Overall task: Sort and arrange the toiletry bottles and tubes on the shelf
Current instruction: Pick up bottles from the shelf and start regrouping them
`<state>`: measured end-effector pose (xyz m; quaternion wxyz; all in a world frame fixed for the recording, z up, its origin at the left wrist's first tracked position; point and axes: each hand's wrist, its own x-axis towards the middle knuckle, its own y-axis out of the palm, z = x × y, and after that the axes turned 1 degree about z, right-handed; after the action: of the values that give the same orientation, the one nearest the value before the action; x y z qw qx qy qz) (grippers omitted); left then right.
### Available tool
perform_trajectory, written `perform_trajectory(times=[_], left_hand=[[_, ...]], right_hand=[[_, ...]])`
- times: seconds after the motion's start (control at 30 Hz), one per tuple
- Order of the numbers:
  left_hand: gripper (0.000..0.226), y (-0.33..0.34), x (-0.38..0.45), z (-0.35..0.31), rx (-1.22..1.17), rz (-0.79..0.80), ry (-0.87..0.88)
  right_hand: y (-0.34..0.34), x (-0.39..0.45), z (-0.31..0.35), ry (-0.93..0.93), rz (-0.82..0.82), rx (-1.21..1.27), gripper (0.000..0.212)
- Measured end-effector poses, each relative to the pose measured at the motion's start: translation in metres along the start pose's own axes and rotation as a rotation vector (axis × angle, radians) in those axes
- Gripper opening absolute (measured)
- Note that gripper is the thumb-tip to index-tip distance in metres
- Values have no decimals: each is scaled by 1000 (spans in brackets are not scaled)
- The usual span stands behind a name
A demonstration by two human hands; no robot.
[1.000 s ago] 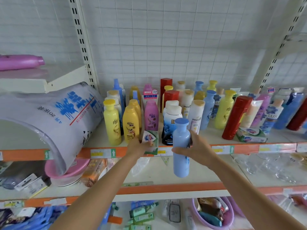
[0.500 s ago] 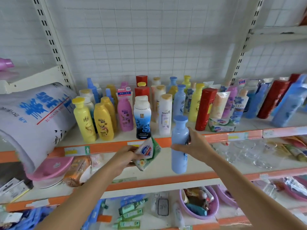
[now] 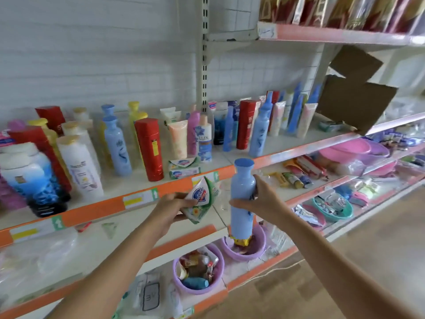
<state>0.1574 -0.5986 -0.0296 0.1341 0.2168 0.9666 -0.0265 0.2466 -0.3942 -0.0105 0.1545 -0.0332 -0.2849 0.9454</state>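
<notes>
The left hand [image 3: 169, 209] has its fingers curled around a soap packet [image 3: 200, 199], just beside the upright blue bottle [image 3: 242, 199] that the right hand [image 3: 264, 202] grasps, both held before the shelf [image 3: 110, 207] edge.
</notes>
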Motion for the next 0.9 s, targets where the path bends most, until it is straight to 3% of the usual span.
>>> perform_trajectory(times=[0.2, 0.4, 0.7, 0.9], left_hand=[[12, 100, 54, -18, 96, 182, 12], [11, 185, 126, -34, 98, 278, 23], [9, 301, 210, -63, 47, 359, 17], [13, 375, 246, -70, 39, 332, 7]], right_hand=[[-76, 13, -59, 95, -147, 9, 80], [-143, 58, -110, 152, -271, 21, 46], [-248, 115, -158, 142, -388, 3, 52], [-302, 144, -212, 167, -393, 24, 51]])
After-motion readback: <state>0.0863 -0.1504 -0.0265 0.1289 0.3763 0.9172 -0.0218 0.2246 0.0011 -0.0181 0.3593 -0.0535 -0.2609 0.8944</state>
